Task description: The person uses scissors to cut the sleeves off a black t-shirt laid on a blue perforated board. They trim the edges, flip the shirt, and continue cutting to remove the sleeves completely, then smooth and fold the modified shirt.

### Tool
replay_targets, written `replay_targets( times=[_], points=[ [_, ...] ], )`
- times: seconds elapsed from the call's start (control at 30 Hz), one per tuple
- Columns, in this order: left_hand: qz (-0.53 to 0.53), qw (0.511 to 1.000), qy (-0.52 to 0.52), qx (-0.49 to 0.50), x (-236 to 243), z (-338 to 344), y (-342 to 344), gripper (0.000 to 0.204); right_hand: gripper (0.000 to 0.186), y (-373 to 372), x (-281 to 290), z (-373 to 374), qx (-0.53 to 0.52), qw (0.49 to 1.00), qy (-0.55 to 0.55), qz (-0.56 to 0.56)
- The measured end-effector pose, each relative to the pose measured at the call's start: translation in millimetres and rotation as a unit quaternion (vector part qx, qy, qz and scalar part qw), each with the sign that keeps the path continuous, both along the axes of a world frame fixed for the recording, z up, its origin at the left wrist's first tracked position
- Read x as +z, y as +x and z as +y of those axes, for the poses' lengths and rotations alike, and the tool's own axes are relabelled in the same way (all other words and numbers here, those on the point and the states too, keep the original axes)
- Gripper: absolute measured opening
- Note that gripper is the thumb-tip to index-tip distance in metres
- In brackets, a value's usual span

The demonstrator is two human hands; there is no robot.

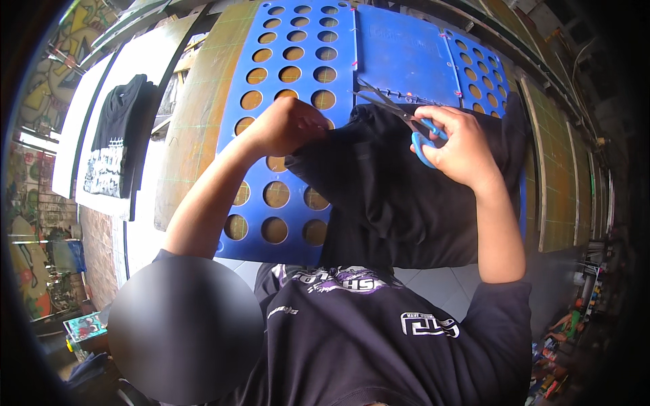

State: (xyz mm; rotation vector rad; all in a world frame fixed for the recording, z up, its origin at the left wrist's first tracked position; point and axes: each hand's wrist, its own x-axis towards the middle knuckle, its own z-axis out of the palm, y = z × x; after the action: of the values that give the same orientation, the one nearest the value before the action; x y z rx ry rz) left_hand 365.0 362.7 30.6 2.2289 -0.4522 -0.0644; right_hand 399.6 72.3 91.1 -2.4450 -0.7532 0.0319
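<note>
A black garment, probably a T-shirt, lies bunched and wrinkled over the near middle of a blue folding board with round holes. My left hand has its fingers closed on the garment's left edge and lifts that part a little. In my right hand is a pair of scissors with blue handles, thumb and fingers in the loops. Their blades are spread and point toward the far left, above the garment's far edge. What lies under the left fingertips is hidden.
A folded black T-shirt with a white print lies on a white board at the left. The blue board rests on a brownish tabletop. More long panels stand along the right. Tiled floor shows below the table's near edge.
</note>
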Motion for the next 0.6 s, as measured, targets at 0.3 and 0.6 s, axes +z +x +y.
replay_targets(
  times=[0.3,0.6],
  points=[
    [-0.023,0.995,0.096,0.032,24.0,11.3,-9.3,0.010,0.033,-12.0,1.3,2.2,0.067,0.991,-0.095,-0.071],
    [-0.068,0.996,0.047,0.033,37.9,-5.2,-13.3,0.008,0.040,-24.2,-11.8,36.5,0.103,0.967,-0.147,-0.181]
  ],
)
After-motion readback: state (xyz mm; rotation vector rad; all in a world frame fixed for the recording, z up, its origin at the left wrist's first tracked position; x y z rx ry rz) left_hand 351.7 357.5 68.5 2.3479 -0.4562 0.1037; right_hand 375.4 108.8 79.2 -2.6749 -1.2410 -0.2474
